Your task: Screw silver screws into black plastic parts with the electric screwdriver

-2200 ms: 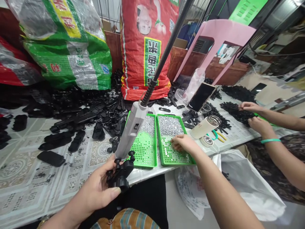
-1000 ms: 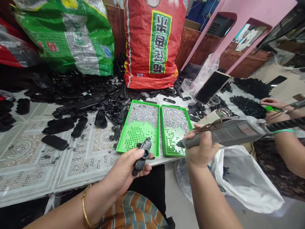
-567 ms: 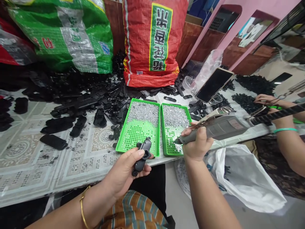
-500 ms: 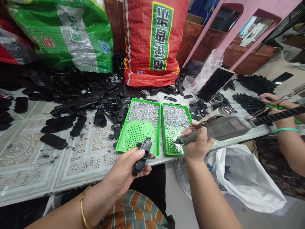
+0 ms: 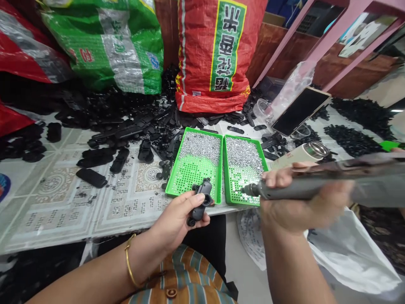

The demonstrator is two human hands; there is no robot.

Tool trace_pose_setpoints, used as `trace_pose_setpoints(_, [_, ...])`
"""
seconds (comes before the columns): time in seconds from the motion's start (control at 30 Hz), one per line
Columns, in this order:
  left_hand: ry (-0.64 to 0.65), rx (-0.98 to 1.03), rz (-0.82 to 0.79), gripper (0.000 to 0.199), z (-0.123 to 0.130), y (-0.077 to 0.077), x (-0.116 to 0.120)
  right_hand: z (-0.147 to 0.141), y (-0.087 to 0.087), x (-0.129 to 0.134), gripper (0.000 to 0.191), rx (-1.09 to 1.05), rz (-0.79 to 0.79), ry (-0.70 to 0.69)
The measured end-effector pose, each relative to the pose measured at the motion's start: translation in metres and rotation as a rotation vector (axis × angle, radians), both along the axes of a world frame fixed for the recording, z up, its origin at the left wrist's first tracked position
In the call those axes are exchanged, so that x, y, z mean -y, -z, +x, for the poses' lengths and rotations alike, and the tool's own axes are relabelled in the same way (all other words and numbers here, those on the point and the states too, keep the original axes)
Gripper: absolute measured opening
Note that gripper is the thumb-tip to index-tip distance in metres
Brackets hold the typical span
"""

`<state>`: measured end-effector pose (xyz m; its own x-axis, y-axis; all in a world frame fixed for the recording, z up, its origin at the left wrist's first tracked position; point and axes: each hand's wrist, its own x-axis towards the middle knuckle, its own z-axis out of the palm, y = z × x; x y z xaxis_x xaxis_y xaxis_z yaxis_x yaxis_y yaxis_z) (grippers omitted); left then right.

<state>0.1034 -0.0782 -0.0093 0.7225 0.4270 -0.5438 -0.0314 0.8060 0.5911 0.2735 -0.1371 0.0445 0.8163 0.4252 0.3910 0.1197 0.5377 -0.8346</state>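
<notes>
My left hand point(image 5: 180, 215) grips a black plastic part point(image 5: 200, 207) with small round wheel-like ends and a ring in its middle, thumb on top. It is held just in front of the left green tray point(image 5: 170, 185). My right hand point(image 5: 284, 207) is wrapped round a grey electric screwdriver point(image 5: 332, 185), blurred by motion. The driver's tip points left over the front half of the right green tray point(image 5: 227, 185); whether it touches a screw I cannot tell. Small silvery screws point(image 5: 202, 145) heap at the far end of both perforated trays.
Black plastic parts point(image 5: 136, 126) pile across the table point(image 5: 104, 228). A red sack point(image 5: 202, 55) and a green sack point(image 5: 95, 46) stand behind. A phone point(image 5: 300, 110) leans beside a pale flask point(image 5: 300, 154). A white bag point(image 5: 357, 253) hangs at right; another person's hand shows at the right edge.
The view has shifted, so the trays and sacks sit further right. The screwdriver looks larger and nearer, its tip still over the right tray. My left hand keeps the black plastic part.
</notes>
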Motion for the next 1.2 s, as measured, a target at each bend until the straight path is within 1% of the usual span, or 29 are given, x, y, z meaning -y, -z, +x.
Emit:
trace_pose_setpoints(0.07, [-0.006,0.005,0.005,0.024,0.0,0.001,0.001,-0.016,-0.018,0.001,0.027,-0.007,0.011,-0.098])
trace_pose_setpoints(0.1, [-0.012,0.006,0.005,0.023,-0.001,0.001,0.001,-0.023,-0.024,0.001,0.027,-0.008,0.004,-0.147])
trace_pose_setpoints(0.17, [-0.028,0.013,0.01,0.022,-0.001,0.003,0.002,-0.034,-0.03,0.0,0.029,-0.002,-0.011,-0.229])
trace_pose_setpoints(0.27, [-0.027,0.026,0.017,0.022,-0.002,0.004,0.004,-0.042,-0.026,-0.004,0.032,0.009,-0.024,-0.283])
trace_pose_setpoints(0.4, [-0.023,0.029,0.004,0.023,-0.001,0.004,0.004,-0.044,-0.013,-0.012,0.032,0.034,-0.062,-0.282])
trace_pose_setpoints(0.6, [-0.022,0.008,0.003,0.025,0.002,-0.001,0.002,-0.045,-0.002,-0.016,0.03,0.013,-0.015,-0.322])
trace_pose_setpoints(0.83, [-0.046,-0.035,-0.023,0.026,0.003,-0.004,0.003,-0.048,-0.004,-0.016,0.025,0.059,-0.062,-0.379])
trace_pose_setpoints(0.97, [-0.087,-0.085,-0.023,0.024,0.005,-0.003,0.005,-0.051,-0.007,-0.016,0.028,0.055,-0.045,-0.444])
trace_pose_setpoints(1.07, [-0.075,-0.089,-0.006,0.019,0.006,-0.003,0.006,-0.052,-0.008,-0.015,0.028,0.041,-0.026,-0.48])
trace_pose_setpoints(1.2, [-0.054,-0.112,0.002,0.018,0.006,-0.004,0.006,-0.054,-0.003,-0.013,0.026,0.069,-0.025,-0.524])
